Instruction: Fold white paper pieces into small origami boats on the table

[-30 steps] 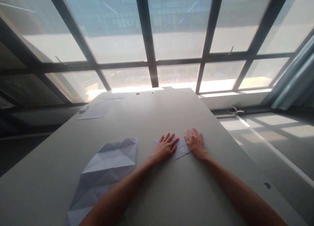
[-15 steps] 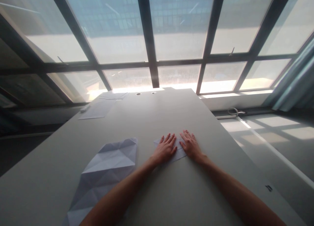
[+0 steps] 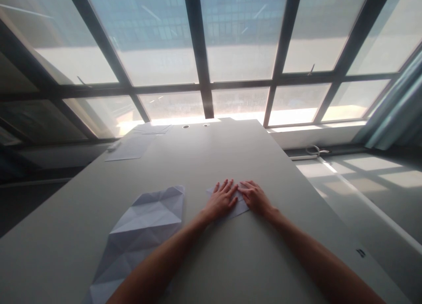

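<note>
A small folded piece of white paper (image 3: pixel 238 209) lies on the white table, mostly covered by my hands. My left hand (image 3: pixel 221 199) rests flat on its left part with the fingers spread. On the right side of the paper, my right hand (image 3: pixel 256 198) presses down, its fingers stretched out and pointing up and left. The fingertips of both hands nearly meet over the paper. To the left lies a larger creased sheet of paper (image 3: pixel 148 220), marked with many fold lines and partly hidden behind my left forearm.
Flat sheets of paper (image 3: pixel 128 146) lie at the table's far left, with a small white object (image 3: pixel 114 146) beside them. Two round holes (image 3: pixel 186 127) sit near the far edge of the table (image 3: pixel 211 163). Large windows stand beyond; a curtain (image 3: pixel 395 102) hangs at right.
My right hand has shifted slightly left and its fingers have drawn closer to my left hand. My left hand stays almost in place on the paper.
</note>
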### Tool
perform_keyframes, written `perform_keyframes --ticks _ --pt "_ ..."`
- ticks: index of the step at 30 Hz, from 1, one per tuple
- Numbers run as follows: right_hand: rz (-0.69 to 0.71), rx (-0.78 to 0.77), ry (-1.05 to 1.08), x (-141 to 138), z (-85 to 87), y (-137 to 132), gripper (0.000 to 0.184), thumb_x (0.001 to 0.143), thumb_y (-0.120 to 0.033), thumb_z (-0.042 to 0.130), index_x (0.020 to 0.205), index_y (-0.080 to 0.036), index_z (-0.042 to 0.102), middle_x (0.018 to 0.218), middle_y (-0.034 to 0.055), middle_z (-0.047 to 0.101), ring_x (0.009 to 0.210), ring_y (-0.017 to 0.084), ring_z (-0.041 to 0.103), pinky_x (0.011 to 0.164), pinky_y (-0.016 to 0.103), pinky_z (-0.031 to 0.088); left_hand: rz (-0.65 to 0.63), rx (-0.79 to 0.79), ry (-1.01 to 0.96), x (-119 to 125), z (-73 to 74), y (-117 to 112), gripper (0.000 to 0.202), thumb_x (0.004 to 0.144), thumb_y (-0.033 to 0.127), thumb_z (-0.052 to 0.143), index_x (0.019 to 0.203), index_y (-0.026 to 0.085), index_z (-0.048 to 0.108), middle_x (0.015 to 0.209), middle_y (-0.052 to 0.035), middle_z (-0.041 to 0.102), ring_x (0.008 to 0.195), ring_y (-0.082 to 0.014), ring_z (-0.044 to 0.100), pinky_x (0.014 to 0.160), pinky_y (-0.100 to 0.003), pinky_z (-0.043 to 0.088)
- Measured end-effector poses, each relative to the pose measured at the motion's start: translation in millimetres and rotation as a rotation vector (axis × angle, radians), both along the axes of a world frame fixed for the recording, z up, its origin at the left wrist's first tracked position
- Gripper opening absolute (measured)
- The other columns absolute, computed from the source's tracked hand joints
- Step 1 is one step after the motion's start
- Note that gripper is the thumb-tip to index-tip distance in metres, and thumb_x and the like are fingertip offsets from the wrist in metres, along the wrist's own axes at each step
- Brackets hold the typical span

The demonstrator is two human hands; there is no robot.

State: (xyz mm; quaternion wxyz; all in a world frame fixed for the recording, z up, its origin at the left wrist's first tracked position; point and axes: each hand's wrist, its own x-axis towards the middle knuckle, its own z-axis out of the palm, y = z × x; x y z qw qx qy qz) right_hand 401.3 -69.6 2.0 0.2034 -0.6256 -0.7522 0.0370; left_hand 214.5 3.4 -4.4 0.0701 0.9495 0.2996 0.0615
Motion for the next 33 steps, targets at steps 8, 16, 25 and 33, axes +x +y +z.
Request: perform_keyframes --ticks 8,16,25,33 --pt "0.065 0.066 0.056 0 2.6 0 0.029 0.088 -0.011 0.055 0.108 -0.025 0.072 0.112 0.0059 0.066 0.108 0.020 0.054 0.099 0.033 0.042 -0.023 0.005 -0.006 0 3.9 0 0.054 0.100 0.048 0.034 0.152 0.033 0.026 0.160 -0.0038 0.023 0.148 -0.0257 0.013 0.118 -0.051 0.014" --pt "0.052 0.056 0.086 1 -1.6 -1 0.023 0.089 -0.013 0.057 0.099 -0.026 0.073 0.102 0.0046 0.063 0.100 0.017 0.056 0.093 0.027 0.044 -0.040 0.036 -0.020 3 3.4 -7 0.050 0.099 0.031 0.035 0.148 0.021 0.036 0.156 -0.0071 0.032 0.146 -0.0227 0.023 0.119 -0.045 0.017" --pt "-0.001 0.002 0.022 -5 -0.3 -3 0.030 0.093 -0.028 0.055 0.122 -0.027 0.064 0.120 0.0068 0.061 0.113 0.020 0.051 0.099 0.032 0.038 0.009 0.026 -0.014 3 -1.5 -3 0.057 0.101 0.045 0.031 0.151 0.018 0.030 0.159 -0.0078 0.023 0.148 -0.0236 0.016 0.119 -0.045 0.015" --pt "-0.268 -0.062 -0.094 -2 -15.1 2 0.045 0.096 -0.039 0.045 0.139 -0.023 0.051 0.151 0.0136 0.038 0.141 0.029 0.027 0.113 0.046 0.018 -0.005 0.020 0.006 3 -3.4 -1 0.061 0.100 0.045 0.031 0.152 0.015 0.026 0.160 -0.0098 0.020 0.148 -0.0231 0.014 0.120 -0.045 0.013"
